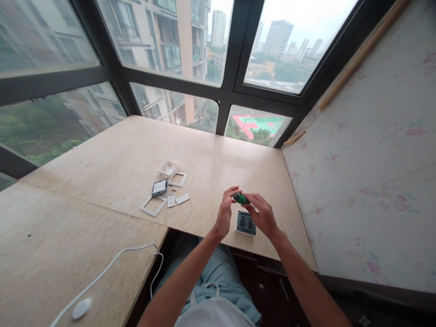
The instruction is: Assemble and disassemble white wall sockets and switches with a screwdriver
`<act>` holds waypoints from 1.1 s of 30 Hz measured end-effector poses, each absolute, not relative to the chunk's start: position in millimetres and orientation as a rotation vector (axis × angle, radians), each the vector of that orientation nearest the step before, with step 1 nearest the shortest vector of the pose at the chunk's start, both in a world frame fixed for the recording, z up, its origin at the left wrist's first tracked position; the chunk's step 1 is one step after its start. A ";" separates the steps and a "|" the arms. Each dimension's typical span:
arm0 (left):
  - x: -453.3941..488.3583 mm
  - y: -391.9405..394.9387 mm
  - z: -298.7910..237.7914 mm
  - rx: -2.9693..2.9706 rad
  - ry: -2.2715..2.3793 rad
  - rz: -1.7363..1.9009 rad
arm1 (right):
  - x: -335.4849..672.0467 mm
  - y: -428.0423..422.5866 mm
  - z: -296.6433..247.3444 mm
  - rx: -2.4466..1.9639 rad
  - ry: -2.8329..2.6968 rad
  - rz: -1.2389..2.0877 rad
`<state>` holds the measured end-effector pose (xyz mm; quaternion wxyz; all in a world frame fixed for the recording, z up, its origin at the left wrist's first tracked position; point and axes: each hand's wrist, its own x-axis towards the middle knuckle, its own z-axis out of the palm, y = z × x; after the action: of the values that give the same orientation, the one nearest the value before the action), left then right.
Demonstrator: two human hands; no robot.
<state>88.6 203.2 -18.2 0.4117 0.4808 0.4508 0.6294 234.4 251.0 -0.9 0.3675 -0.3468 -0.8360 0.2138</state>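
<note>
A screwdriver (241, 198) with a green and black handle is held up above the worktop, its shaft hidden. My right hand (263, 215) grips it from the right, fingers wrapped along the handle. From the left, my left hand (225, 214) has its thumb and fingertips around the dark end of the handle. Just below my right hand sits a socket or switch unit (244, 223), a dark, open-faced insert on a white base box. My right fingers partly cover its right side.
To the left lie a white box (169, 169), two white frames (183, 180), a grey-edged insert (160, 186), small white plates (183, 199) and tiny dark pieces. A white cable (112, 262) crosses the left worktop (68, 236). Windows stand behind; a papered wall (368, 181) is at right.
</note>
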 end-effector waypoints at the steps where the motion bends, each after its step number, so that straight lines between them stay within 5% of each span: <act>1: 80.9 201.9 -24.3 1.236 1.166 1.545 | 241.5 259.8 -5.3 -0.928 -2.168 0.534; 13: -41.5 170.2 -109.7 1.126 1.967 1.342 | 333.5 342.2 -82.3 -1.663 -2.331 0.373; 28: -68.5 167.4 -124.8 1.440 2.292 1.156 | 338.4 336.8 -111.4 -1.618 -2.338 0.441; 33: -76.5 169.4 -115.9 1.654 2.456 0.850 | 347.1 330.0 -116.5 -1.557 -2.295 0.448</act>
<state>-76.5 169.4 -115.9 0.0303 0.5367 0.7969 0.2757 347.1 330.0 -116.5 0.1654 -0.5467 -0.8056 0.1573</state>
